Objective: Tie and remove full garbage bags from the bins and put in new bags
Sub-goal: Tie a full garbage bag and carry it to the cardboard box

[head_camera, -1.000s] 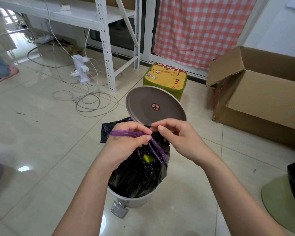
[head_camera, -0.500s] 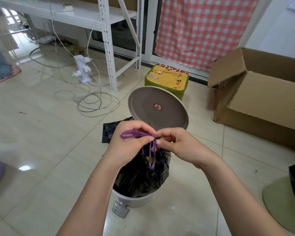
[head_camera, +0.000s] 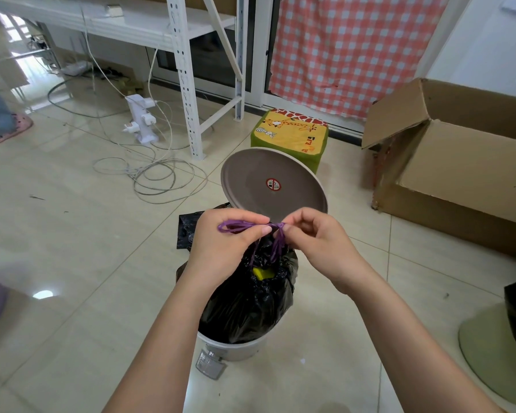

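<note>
Above the bin (head_camera: 233,347), the left hand (head_camera: 224,251) and right hand (head_camera: 316,248) are both pinching the purple drawstring (head_camera: 245,226); the black bag (head_camera: 251,302) is sitting inside the bin.

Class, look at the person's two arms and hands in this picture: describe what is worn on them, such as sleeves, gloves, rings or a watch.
Both forearms are bare right to the bottom edge of the frame, with no sleeve in view. The left hand and right hand wear no gloves. No ring, watch or bracelet shows on either. The visible fingernails are short and unpainted.
</note>
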`<state>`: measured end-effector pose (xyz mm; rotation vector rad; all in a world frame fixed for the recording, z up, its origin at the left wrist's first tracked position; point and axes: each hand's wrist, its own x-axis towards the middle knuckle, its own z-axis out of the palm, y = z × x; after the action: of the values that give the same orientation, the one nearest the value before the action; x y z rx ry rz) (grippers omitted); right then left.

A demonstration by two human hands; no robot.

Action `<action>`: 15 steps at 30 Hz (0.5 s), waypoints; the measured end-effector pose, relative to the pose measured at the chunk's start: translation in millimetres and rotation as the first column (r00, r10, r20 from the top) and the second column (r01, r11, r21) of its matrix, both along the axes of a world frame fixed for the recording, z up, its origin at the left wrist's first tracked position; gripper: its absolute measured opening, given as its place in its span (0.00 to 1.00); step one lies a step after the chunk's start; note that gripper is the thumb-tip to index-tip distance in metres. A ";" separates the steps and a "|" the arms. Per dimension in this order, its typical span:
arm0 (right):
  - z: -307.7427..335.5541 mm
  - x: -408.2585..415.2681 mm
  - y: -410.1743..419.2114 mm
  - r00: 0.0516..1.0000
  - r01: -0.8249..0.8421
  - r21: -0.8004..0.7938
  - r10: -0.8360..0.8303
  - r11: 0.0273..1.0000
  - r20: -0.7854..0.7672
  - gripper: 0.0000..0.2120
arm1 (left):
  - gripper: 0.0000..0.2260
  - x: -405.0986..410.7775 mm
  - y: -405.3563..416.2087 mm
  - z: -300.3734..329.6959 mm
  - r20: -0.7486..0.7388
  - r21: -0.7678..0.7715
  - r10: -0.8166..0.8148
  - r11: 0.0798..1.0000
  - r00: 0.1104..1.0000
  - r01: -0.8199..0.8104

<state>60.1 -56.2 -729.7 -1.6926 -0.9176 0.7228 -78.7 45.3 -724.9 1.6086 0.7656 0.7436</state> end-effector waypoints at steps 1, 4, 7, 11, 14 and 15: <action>0.4 0.9 -1.0 1.000 0.014 0.020 -0.014 1.000 0.021 0.05 | 0.05 0.9 -0.8 0.0 -0.014 0.004 -0.001 1.000 1.000 0.001; 1.8 2.9 -3.7 0.995 0.047 0.064 -0.052 0.997 0.080 0.07 | 0.04 3.3 -1.5 -1.9 -0.033 0.007 -0.003 1.000 0.999 0.003; 2.8 6.1 -5.9 0.997 0.070 0.076 -0.072 0.995 0.025 0.09 | 0.04 4.3 -2.2 -3.9 -0.055 0.033 0.028 0.999 0.998 -0.026; 2.2 14.1 -9.1 0.995 0.097 0.068 -0.096 0.993 -0.020 0.10 | 0.06 5.1 -0.9 -7.4 -0.104 0.089 0.057 0.995 0.993 -0.048; -2.8 19.9 -13.8 0.995 0.089 -0.005 -0.089 0.996 -0.041 0.12 | 0.07 5.3 2.5 -10.8 -0.182 0.133 0.098 0.988 0.978 -0.074; -4.9 22.1 -16.3 0.997 0.074 -0.039 -0.075 0.996 -0.033 0.12 | 0.07 4.8 3.9 -11.8 -0.210 0.146 0.114 0.986 0.971 -0.084</action>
<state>82.3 -72.5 -734.5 -1.7331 -0.8167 0.7210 -73.9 49.2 -736.7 1.8070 0.9768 0.7104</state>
